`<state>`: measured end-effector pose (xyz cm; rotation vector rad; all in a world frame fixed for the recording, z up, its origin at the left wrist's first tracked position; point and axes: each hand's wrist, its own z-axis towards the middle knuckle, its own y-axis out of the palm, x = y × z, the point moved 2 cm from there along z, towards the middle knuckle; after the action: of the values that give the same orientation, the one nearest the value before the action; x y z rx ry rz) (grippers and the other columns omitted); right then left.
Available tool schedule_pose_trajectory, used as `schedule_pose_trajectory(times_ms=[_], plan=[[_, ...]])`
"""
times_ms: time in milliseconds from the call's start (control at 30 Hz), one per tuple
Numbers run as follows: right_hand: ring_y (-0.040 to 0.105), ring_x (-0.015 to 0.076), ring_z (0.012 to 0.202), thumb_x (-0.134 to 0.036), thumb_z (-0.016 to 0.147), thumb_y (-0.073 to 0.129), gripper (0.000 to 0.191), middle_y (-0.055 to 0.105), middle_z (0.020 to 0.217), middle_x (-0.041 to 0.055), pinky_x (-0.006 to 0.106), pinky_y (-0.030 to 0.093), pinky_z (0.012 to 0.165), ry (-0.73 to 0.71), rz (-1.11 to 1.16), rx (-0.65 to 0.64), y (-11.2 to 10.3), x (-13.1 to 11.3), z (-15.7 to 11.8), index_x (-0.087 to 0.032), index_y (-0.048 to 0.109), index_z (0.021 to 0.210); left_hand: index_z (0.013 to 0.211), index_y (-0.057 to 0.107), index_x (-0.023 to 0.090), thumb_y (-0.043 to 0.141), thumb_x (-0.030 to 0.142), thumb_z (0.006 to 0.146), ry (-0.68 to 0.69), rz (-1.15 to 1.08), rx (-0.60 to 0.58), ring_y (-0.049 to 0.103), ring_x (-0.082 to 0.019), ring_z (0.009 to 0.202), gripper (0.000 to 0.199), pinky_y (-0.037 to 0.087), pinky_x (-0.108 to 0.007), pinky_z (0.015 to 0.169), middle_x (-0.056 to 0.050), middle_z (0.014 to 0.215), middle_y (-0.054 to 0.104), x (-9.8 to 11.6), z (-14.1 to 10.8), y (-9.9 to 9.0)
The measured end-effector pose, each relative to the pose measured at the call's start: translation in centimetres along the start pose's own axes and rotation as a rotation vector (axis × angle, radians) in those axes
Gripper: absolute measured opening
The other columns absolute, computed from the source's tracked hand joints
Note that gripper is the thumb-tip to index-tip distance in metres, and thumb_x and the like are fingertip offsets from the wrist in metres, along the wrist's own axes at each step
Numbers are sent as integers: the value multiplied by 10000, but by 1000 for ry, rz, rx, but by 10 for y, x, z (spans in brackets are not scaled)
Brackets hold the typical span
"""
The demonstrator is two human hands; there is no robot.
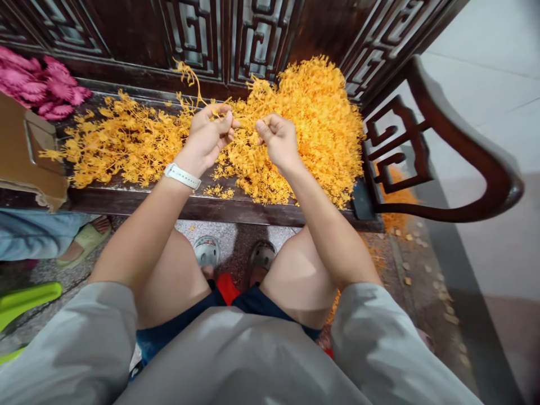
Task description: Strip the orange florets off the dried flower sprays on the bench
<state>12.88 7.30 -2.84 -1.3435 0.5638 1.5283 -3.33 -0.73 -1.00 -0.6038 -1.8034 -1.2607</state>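
Observation:
A large heap of orange-yellow sprigs (316, 129) covers the seat of a dark wooden bench (211, 208), spreading thinly to the left. Above its middle, my left hand (208, 135) pinches a thin sprig (188, 76) between thumb and fingers, with a white watch (182, 176) on the wrist. My right hand (276, 140) is curled with its thumb against the fingers, close to my left hand. Anything thin in its fingertips is too small to tell.
Carved dark wood lattice (253, 39) backs the bench, with a curved armrest (464, 152) at right. Pink frilly material (44, 84) and a cardboard box (25, 152) sit at left. Another person's leg in a green slipper (86, 242) is below them. Orange scraps (396, 191) lie on the floor.

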Motion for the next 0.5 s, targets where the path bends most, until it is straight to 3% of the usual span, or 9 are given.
schedule_pose_trajectory(times_ms=[133,300,500], plan=[[670,215,897,-875,939,502,658,566,793,26,438,616,856,-43,-38,87,-5,17,16,-228,539,825,925,626,248,770,100,932,4,39,9,641,-99,603,207,494,-173,541,26,691,674,-5,1,13],[672,237,882,-995,854,418,764,535,757,24,444,616,800,83,68,240,1,25,27,-240,527,814,869,591,246,760,119,947,27,37,49,627,-110,614,225,480,-203,555,20,698,663,-26,15,28],[641,229,746,-1041,789,451,798,459,699,7,416,577,668,158,139,242,20,26,36,-250,545,850,947,610,250,804,222,941,76,35,67,648,-128,667,197,480,-240,600,11,765,681,-49,28,32]])
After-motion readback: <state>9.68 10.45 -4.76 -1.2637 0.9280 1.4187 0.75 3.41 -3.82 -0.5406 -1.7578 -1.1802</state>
